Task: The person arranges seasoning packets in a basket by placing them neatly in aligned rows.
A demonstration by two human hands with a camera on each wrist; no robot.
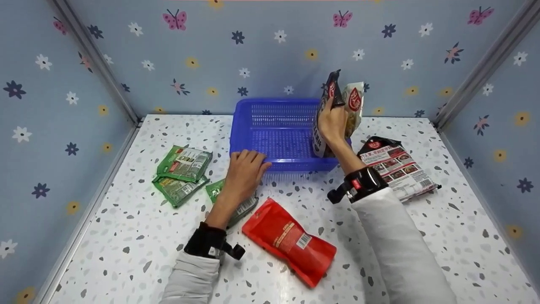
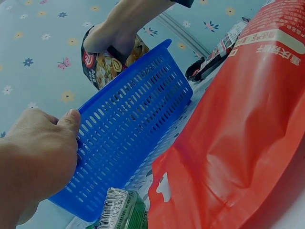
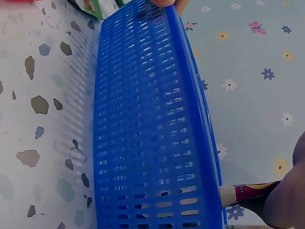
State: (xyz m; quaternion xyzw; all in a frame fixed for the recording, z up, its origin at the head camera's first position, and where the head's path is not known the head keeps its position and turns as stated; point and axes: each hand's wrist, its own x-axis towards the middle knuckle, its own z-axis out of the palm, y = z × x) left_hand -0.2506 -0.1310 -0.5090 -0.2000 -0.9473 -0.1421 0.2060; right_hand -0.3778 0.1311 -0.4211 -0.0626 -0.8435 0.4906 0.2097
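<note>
Gripping a black bag (image 1: 333, 86) near its top, the right hand (image 1: 333, 122) is at the right end of the blue basket (image 1: 291, 165), the bag's lower part inside the rim; a pale bag (image 1: 355, 103) stands just beside it, and whether those fingers hold that one too I cannot tell; the left hand (image 1: 244, 175), well apart from the right, clasps the rim at the basket's front left corner; the basket sits midway along the back edge of the table (image 1: 126, 236).

Loading looks, in my judgement, under way but less than half done: these two bags seem to be at or within the basket, the black one not yet released; outside it lie two overlapping green packets (image 1: 185, 162) towards the table's left edge, a third green packet (image 1: 245, 207) partly under the left forearm, a red bag (image 1: 291, 242) towards the front edge, and a printed bag (image 1: 400, 169) between basket and right edge; those five appear left to handle.
</note>
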